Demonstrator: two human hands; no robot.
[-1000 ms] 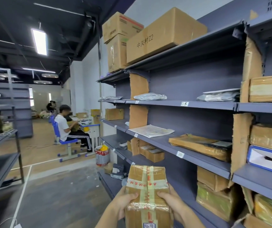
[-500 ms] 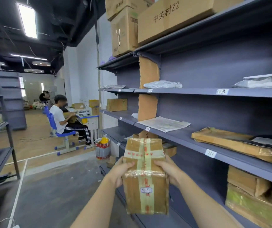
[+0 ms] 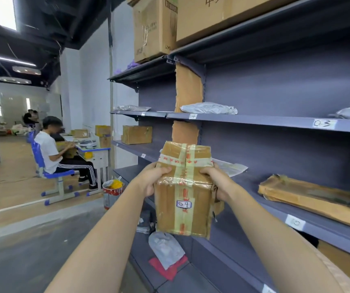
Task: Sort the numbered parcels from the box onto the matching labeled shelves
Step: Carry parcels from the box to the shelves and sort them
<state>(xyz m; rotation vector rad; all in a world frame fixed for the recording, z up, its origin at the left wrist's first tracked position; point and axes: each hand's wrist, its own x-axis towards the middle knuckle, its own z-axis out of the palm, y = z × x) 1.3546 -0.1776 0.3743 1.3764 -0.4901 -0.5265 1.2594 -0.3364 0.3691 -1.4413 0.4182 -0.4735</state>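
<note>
I hold a taped brown cardboard parcel (image 3: 183, 191) in front of the grey-blue shelving, its white label reading 09 facing me. My left hand (image 3: 152, 179) grips its left upper edge and my right hand (image 3: 216, 180) grips the right side. Shelf tags show 04 (image 3: 192, 116) and 03 (image 3: 324, 123) on the upper shelf, and a blurred tag (image 3: 295, 222) on the shelf below to the right. The parcel is level with the middle shelf (image 3: 254, 199), which holds a flat white envelope (image 3: 231, 168) and a long flat brown parcel (image 3: 309, 195).
Grey bags lie on the 04 and 03 shelf. Large cartons (image 3: 155, 28) sit on top of the rack. A grey bag and red item (image 3: 165, 252) lie on the bottom shelf. A seated person (image 3: 51, 149) works at a desk to the left, beside a paint bucket (image 3: 111, 190).
I have stepped closer along the rack and raised the parcel higher and nearer the middle shelf. The 09 label is now fully in view.
</note>
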